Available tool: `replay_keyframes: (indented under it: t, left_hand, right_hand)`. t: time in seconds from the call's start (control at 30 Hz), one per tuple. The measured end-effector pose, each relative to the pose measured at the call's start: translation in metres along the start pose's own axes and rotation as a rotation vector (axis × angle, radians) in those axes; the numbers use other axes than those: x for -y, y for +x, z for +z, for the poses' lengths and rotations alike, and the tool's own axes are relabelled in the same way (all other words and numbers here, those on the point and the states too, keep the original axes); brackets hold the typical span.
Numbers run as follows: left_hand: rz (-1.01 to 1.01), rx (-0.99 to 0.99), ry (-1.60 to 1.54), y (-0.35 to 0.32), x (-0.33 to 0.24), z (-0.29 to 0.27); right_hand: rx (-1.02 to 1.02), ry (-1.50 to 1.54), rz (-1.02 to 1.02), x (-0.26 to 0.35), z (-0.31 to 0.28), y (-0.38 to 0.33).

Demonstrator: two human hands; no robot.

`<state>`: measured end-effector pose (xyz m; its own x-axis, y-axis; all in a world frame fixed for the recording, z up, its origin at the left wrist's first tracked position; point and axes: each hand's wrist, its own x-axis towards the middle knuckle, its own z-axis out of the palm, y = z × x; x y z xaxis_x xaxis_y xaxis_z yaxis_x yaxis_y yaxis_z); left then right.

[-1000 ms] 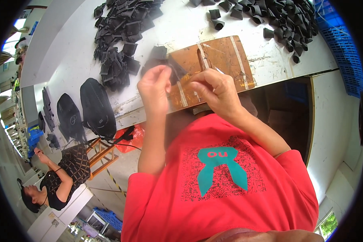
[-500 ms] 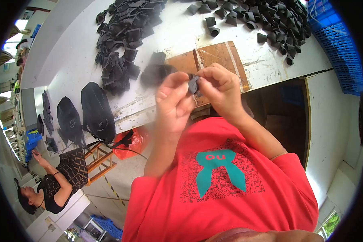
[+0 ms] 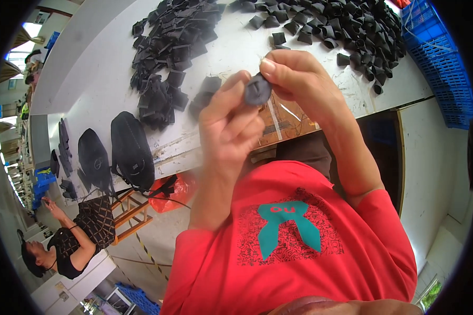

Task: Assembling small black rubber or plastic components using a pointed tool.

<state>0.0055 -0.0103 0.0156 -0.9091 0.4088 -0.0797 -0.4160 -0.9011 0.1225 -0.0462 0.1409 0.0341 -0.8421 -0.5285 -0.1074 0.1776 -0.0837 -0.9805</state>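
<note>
Between the fingers of both my hands is a small dark grey fabric piece (image 3: 258, 92), its rounded end with a slit-like fold turned into view. My left hand (image 3: 227, 123) is closed around its left side, thumb and forefinger against it. My right hand (image 3: 306, 79) pinches its upper right edge between thumb and fingertips. Below the hands lies a brown board (image 3: 288, 119) at the table's near edge, partly hidden by them. A few loose dark flat pieces (image 3: 207, 90) rest on the table just left of my left hand.
A heap of flat dark pieces (image 3: 176, 44) covers the table's far left; a heap of dark cone-like pieces (image 3: 347, 26) lies far right. Two black backpacks (image 3: 132, 149) stand left. A blue crate (image 3: 437, 65) is at right. Another person (image 3: 71, 239) sits at left.
Both hands have lifted the fabric piece slightly farther from my body. My right hand has moved up and right, and the piece has turned to show its rounded end.
</note>
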Motion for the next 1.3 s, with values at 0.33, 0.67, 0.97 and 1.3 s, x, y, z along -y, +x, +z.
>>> replay_keyframes:
  t: [0.33, 0.67, 0.97, 1.3]
  left_hand:
    - [0.837, -0.201, 1.198, 0.016, 0.018, -0.018]
    - [0.718, -0.163, 0.639, 0.008, 0.016, -0.022]
    - [0.776, -0.221, 0.814, -0.002, 0.022, -0.036]
    - [0.758, -0.752, 1.812, 0.007, -0.086, -0.126]
  right_hand:
    - [-0.337, -0.225, -0.223, -0.047, -0.002, -0.004]
    - [-0.438, -0.745, -0.730, -0.035, 0.013, -0.013]
    - [-0.377, -0.735, -0.722, -0.043, 0.010, -0.011]
    - [-0.493, -0.161, -0.192, -0.047, -0.028, 0.001]
